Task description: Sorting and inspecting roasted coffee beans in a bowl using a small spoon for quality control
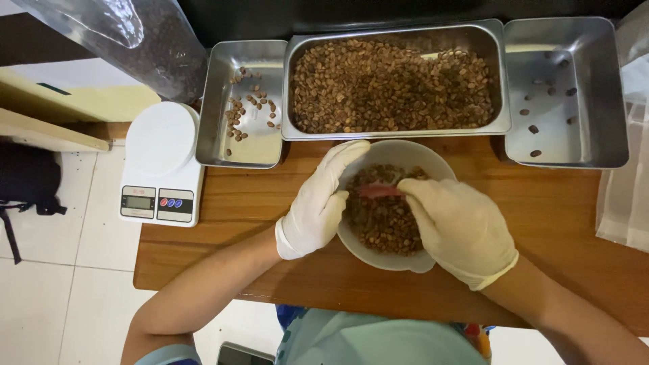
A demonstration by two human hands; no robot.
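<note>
The right hand [460,226], gloved, pinches a small pink tool [378,191] over the beans [382,220] in a white bowl [405,154]. The left hand [321,203], also gloved, curls around the bowl's near rim, fingers bent over the edge. Just beyond both hands lies a big tray [395,81] full of beans. Left of it is a tray [243,101] with few beans, then a white scale [162,162]. Beyond the right hand is a nearly bare tray [568,91].
</note>
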